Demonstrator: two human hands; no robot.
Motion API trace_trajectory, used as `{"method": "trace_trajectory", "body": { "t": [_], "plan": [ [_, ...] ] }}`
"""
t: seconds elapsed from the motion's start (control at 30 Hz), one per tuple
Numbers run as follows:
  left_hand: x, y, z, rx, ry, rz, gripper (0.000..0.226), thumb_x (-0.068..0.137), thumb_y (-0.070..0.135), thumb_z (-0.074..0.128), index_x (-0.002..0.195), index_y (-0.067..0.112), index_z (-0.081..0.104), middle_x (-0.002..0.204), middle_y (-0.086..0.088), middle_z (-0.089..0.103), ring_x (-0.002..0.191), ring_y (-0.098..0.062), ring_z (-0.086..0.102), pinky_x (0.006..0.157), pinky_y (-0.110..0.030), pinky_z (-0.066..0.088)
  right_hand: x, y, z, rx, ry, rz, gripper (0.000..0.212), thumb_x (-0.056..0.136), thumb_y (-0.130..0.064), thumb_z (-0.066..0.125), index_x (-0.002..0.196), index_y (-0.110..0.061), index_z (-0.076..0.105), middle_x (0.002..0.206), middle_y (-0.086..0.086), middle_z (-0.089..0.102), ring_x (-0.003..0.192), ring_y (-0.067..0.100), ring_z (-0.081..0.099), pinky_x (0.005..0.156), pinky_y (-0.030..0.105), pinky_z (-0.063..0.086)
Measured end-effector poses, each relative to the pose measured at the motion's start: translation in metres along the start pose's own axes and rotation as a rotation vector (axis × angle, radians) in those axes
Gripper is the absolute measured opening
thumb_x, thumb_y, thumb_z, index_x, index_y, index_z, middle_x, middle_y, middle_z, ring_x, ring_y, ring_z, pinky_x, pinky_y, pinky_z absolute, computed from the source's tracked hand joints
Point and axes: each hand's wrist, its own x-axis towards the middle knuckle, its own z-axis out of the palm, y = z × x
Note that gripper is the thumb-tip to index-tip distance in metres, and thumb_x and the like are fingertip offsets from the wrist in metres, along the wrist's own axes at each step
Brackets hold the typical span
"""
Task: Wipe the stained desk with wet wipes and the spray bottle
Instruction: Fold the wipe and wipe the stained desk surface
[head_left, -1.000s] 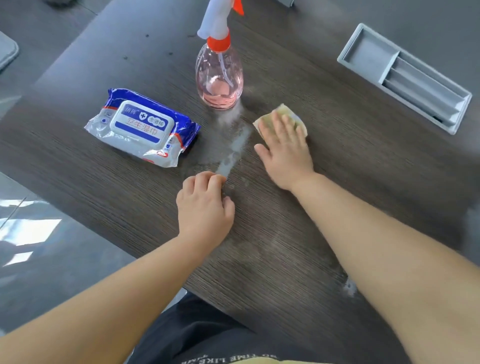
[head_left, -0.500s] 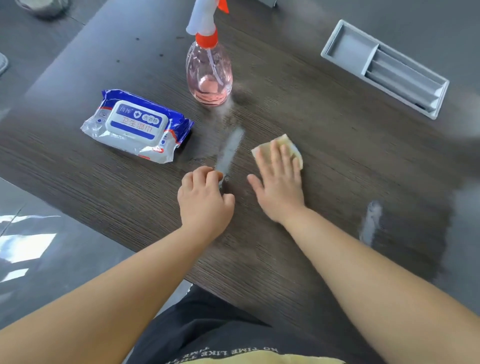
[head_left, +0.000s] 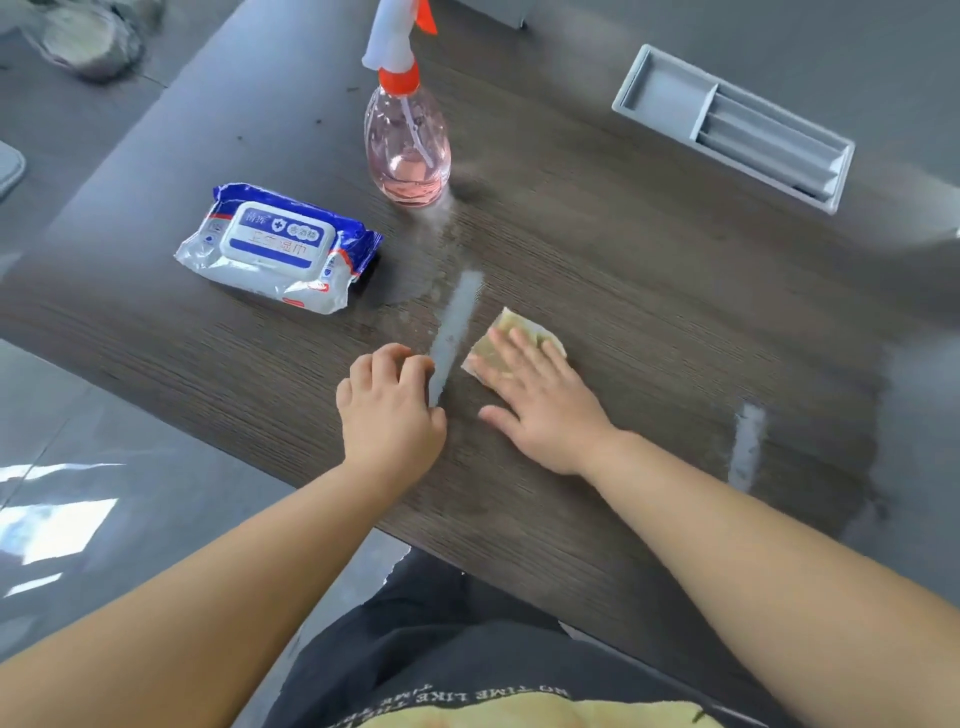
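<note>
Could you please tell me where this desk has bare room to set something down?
Free: the desk between right hand and grey tray, and the strip between wipes pack and near edge. Crowded: around spray bottle, wipe, left hand.

Light: bright, diffuse daylight; pale glare streaks on the dark desk (head_left: 649, 291) at centre and 4 o'clock, a hazy sheen over its 2 o'clock corner, hard white reflections on the glossy floor (head_left: 156, 441) at 8 o'clock. Shadows: faint and soft, one short patch on the 3 o'clock side of the wet wipes pack (head_left: 275, 247). Quality: centre sharp, right hand (head_left: 540, 410) slightly smeared at the fingertips, straight edges bowed and detail soft toward the rim.
</note>
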Motion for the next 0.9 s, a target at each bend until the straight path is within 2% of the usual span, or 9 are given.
{"method": "trace_trajectory", "body": {
  "t": [0.03, 0.13, 0.2, 0.3, 0.37, 0.47, 0.57, 0.73, 0.9],
  "plan": [
    [-0.003, -0.002, 0.0, 0.004, 0.005, -0.018, 0.044, 0.083, 0.022, 0.054, 0.127, 0.021, 0.05, 0.139, -0.002, 0.035, 0.129, -0.027, 0.025, 0.104, -0.037, 0.021, 0.0, 0.011, -0.001, 0.009, -0.003, 0.02, 0.058, 0.098, -0.053, 0.017, 0.149, -0.034, 0.0, 0.158, -0.001, -0.013, 0.145, 0.017, -0.015, 0.115, 0.036, -0.012],
    [-0.013, -0.014, 0.0, -0.014, 0.012, -0.111, 0.044, 0.083, 0.02, 0.052, 0.128, 0.02, 0.047, 0.141, -0.002, 0.032, 0.13, -0.027, 0.022, 0.105, -0.038, 0.02, 0.003, 0.024, 0.002, 0.073, 0.068, 0.346, 0.058, 0.099, -0.049, 0.019, 0.15, -0.03, -0.002, 0.159, 0.002, -0.012, 0.145, 0.02, -0.012, 0.115, 0.037, -0.01],
    [-0.021, -0.021, 0.003, -0.051, 0.015, -0.157, 0.045, 0.083, 0.017, 0.051, 0.128, 0.019, 0.047, 0.142, -0.003, 0.031, 0.131, -0.027, 0.021, 0.107, -0.038, 0.019, 0.005, -0.002, 0.011, 0.051, 0.094, 0.407, 0.064, 0.097, -0.055, 0.015, 0.151, -0.025, -0.002, 0.158, 0.008, -0.012, 0.145, 0.026, -0.011, 0.115, 0.043, -0.008],
    [-0.035, -0.029, 0.007, -0.109, 0.056, -0.171, 0.045, 0.082, 0.014, 0.051, 0.127, 0.016, 0.05, 0.141, -0.004, 0.034, 0.132, -0.027, 0.021, 0.108, -0.037, 0.019, -0.005, -0.05, 0.023, -0.003, 0.012, 0.041, 0.076, 0.083, -0.062, -0.005, 0.151, -0.027, -0.002, 0.158, 0.009, -0.014, 0.145, 0.026, -0.015, 0.114, 0.042, -0.013],
    [-0.044, -0.034, 0.006, -0.145, 0.076, -0.174, 0.046, 0.079, 0.018, 0.046, 0.125, 0.015, 0.052, 0.139, -0.005, 0.036, 0.131, -0.028, 0.022, 0.108, -0.037, 0.02, -0.008, -0.046, 0.018, -0.027, -0.03, -0.12, 0.072, 0.083, -0.061, -0.007, 0.149, -0.031, -0.005, 0.157, 0.002, -0.016, 0.143, 0.019, -0.019, 0.113, 0.037, -0.018],
    [-0.048, -0.046, 0.001, -0.149, 0.087, -0.193, 0.052, 0.075, 0.023, 0.04, 0.125, 0.015, 0.052, 0.138, -0.005, 0.037, 0.131, -0.029, 0.023, 0.107, -0.039, 0.022, 0.013, -0.023, 0.007, -0.001, -0.015, 0.06, 0.057, 0.098, -0.052, 0.01, 0.15, -0.032, -0.004, 0.157, 0.001, -0.017, 0.144, 0.016, -0.018, 0.112, 0.034, -0.018],
    [-0.042, -0.056, -0.004, -0.147, 0.093, -0.201, 0.045, 0.081, 0.019, 0.045, 0.126, 0.016, 0.052, 0.138, -0.005, 0.037, 0.132, -0.028, 0.024, 0.107, -0.039, 0.023, 0.035, -0.039, -0.001, 0.063, 0.002, 0.303, 0.061, 0.099, -0.05, 0.015, 0.15, -0.024, -0.006, 0.157, 0.009, -0.017, 0.144, 0.024, -0.016, 0.114, 0.041, -0.013],
    [-0.031, -0.071, -0.017, -0.073, 0.009, -0.146, 0.046, 0.085, 0.021, 0.052, 0.13, 0.019, 0.048, 0.141, -0.004, 0.035, 0.13, -0.028, 0.026, 0.106, -0.037, 0.025, 0.036, -0.069, -0.004, -0.074, -0.099, -0.158, 0.059, 0.099, -0.052, 0.019, 0.15, -0.031, -0.002, 0.157, 0.0, -0.018, 0.144, 0.018, -0.018, 0.114, 0.037, -0.015],
    [-0.025, -0.084, -0.032, 0.06, -0.188, -0.006, 0.052, 0.089, 0.03, 0.048, 0.139, 0.024, 0.035, 0.148, 0.0, 0.024, 0.133, -0.027, 0.021, 0.107, -0.037, 0.029, 0.088, -0.03, -0.028, 0.086, -0.045, 0.259, 0.055, 0.1, -0.048, 0.014, 0.15, -0.031, -0.004, 0.157, 0.0, -0.019, 0.144, 0.017, -0.018, 0.114, 0.037, -0.015]
  ]
}}
